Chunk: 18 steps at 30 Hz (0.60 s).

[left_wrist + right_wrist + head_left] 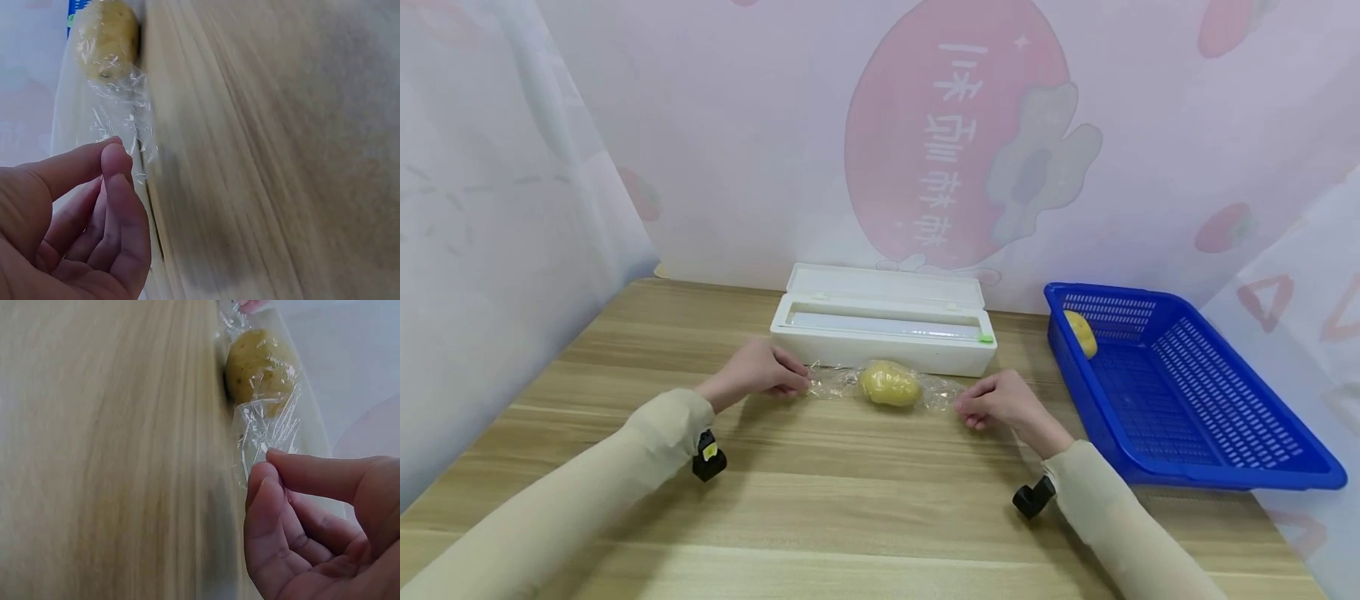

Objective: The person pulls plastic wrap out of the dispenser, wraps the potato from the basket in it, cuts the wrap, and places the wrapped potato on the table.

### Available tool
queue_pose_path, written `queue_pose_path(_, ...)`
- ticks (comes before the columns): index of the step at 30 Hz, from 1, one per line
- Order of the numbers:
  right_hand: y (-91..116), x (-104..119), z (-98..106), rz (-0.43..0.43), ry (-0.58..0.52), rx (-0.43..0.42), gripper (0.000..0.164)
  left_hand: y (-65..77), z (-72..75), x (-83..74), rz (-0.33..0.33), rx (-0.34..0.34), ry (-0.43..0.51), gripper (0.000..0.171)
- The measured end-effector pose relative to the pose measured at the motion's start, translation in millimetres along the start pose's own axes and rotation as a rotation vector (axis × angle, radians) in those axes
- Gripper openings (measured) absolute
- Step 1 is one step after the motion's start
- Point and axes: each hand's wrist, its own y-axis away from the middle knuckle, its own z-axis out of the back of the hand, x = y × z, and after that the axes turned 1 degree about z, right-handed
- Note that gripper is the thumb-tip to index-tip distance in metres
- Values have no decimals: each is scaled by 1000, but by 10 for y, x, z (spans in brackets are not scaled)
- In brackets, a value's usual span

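A yellow potato (890,384) wrapped in clear plastic wrap (837,382) is at the middle of the table, in front of a white box. The wrap stretches out loosely to both sides of it. My left hand (767,371) pinches the wrap's left end between thumb and forefinger, plain in the left wrist view. On the other side my right hand (1000,404) pinches the right end the same way. In the right wrist view the potato (259,369) shows brown specks under shiny, creased wrap (269,428).
The white wrap dispenser box (880,350) stands behind with its lid (883,284) raised and a green slider (986,338) on its front edge. To the right, a blue plastic basket (1112,433) holds another yellow potato (1080,334). A printed curtain (737,150) hangs behind the wooden table (820,517).
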Motion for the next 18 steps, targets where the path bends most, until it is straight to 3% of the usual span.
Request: queue_pose_path(18, -181, -59, 15, -110, 32, -50, 9, -44, -22, 16, 22, 0, -50, 16)
